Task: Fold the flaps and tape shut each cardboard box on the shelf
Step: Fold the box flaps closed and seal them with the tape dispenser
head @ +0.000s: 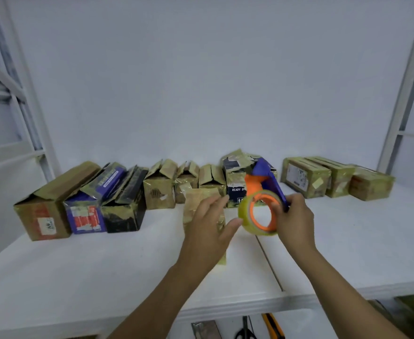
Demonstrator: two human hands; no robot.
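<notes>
1. The right hand grips the tape dispenser. Its fingers curl round the blue edge and the rim of the tape roll. The orange handle points up and away from the person.
2. The left hand is open and holds nothing, with fingers spread and loosely bent. It lies over a small cardboard box, but the blur hides whether the palm touches it. The thumb is just beside the tape roll.
3. The small cardboard box stands forward of the row on the white shelf, largely hidden behind the left hand and wrist.
4. A row of boxes runs along the back wall:
   - Three larger boxes stand at the left, their flaps not lying flat.
   - Three small open-flapped boxes stand in the middle.
   - A tall dark box printed "READY" stands right behind the dispenser, which partly covers it.
   - Three closed boxes stand at the right, well apart from both hands.
5. Below the shelf's front edge are scissors and a yellow-orange tool.
6. Both forearms come in from the lower edge and converge toward the middle of the shelf, the left from lower centre and the right from the lower right corner.
</notes>
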